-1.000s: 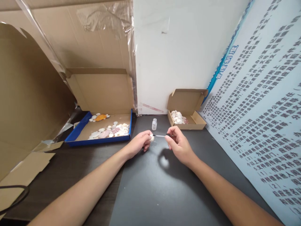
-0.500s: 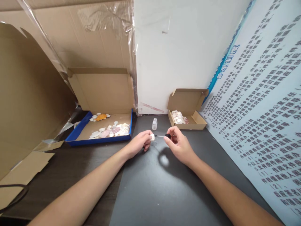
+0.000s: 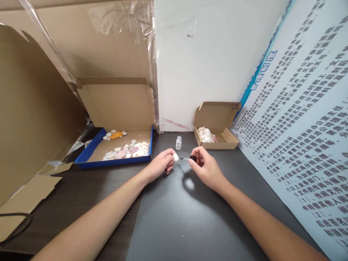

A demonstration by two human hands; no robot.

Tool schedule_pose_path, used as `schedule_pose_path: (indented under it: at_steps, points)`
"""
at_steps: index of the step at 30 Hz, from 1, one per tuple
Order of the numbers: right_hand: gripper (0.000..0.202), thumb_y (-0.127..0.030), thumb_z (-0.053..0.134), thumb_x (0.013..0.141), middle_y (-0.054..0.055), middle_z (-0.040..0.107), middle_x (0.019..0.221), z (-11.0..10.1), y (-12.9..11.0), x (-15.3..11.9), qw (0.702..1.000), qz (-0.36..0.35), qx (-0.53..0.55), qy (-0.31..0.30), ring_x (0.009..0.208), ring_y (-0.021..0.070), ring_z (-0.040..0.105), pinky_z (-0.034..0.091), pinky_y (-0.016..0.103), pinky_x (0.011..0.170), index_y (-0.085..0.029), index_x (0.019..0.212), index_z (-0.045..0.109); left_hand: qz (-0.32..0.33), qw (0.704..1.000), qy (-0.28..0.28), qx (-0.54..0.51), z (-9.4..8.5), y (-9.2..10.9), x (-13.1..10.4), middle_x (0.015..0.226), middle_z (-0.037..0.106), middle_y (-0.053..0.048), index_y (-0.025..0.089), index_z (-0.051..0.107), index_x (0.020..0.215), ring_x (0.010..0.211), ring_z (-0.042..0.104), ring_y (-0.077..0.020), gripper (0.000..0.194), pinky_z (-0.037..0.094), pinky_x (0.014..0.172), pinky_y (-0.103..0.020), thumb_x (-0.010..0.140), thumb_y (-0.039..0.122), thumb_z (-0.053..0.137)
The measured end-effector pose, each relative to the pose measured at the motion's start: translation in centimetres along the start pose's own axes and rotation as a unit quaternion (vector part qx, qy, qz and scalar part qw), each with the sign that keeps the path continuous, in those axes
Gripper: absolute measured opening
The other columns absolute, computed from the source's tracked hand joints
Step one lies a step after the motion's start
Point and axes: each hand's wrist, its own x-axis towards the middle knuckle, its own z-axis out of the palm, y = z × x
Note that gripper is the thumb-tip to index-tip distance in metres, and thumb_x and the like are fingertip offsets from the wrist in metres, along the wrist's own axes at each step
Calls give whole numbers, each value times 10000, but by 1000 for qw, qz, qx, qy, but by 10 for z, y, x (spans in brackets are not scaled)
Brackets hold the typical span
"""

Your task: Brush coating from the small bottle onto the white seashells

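A small white shell (image 3: 175, 157) is pinched between the thumb and fingers of my left hand (image 3: 164, 162), over the dark mat. Facing it, my right hand (image 3: 204, 164) grips the black cap of a brush (image 3: 193, 158), whose thin stem and dark tip point left at the shell. A narrow gap separates tip and shell. Just behind the hands stands a small clear glass bottle (image 3: 178, 143), upright and without a cap.
An open blue-edged box (image 3: 95, 146) at the left holds several shells and an orange piece ringed by white shells. Back right, an open cardboard box (image 3: 224, 145) contains more shells. A printed sheet (image 3: 307, 119) rises at the right; cardboard stands left.
The brush tip has drawn slightly away from the shell, to the right. The shell has turned a little in my left hand.
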Motion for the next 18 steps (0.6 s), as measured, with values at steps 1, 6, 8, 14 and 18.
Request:
schedule_pose_path:
  at_steps: [1, 6, 8, 14, 18]
  points:
    - [135, -301, 576, 848, -69, 384, 648, 0, 0, 0, 1000, 2, -4, 7, 550, 121, 390, 328, 257, 546, -231, 881, 465, 0, 1000, 2, 0, 0, 0, 0, 497, 319, 104, 208, 445, 763, 395, 318, -68, 39, 295, 418, -177, 764, 212, 484]
    - [119, -322, 539, 879, -66, 395, 669, 0, 0, -1, 999, 3, 32, -10, 537, 116, 408, 332, 254, 528, -232, 912, 468, -6, 1000, 10, -1, -1, 2, -1, 531, 440, 83, 211, 444, 785, 408, 393, -73, 59, 333, 414, -179, 763, 210, 498]
    - [129, -307, 571, 861, -71, 383, 645, 0, 0, -1, 1000, 0, -6, 11, 540, 118, 398, 326, 253, 532, -230, 898, 473, -9, 1000, 14, -1, -1, 3, -1, 560, 493, 69, 210, 445, 790, 409, 419, -73, 73, 348, 411, -183, 769, 226, 513]
    - [137, -360, 511, 904, -65, 395, 665, 1, 3, 0, 999, 0, 42, -4, 527, 119, 414, 337, 254, 516, -233, 931, 468, -15, 1000, 13, 1, -2, 3, 0, 590, 555, 43, 194, 481, 788, 414, 453, -72, 65, 357, 420, -184, 760, 227, 530]
    - [133, -334, 560, 876, -67, 394, 641, 1, 3, 0, 1000, -3, -23, 19, 536, 125, 410, 335, 256, 527, -234, 927, 488, -17, 1000, 12, -2, -2, 2, 1, 590, 538, 48, 188, 498, 784, 408, 435, -66, 76, 345, 411, -186, 759, 237, 549]
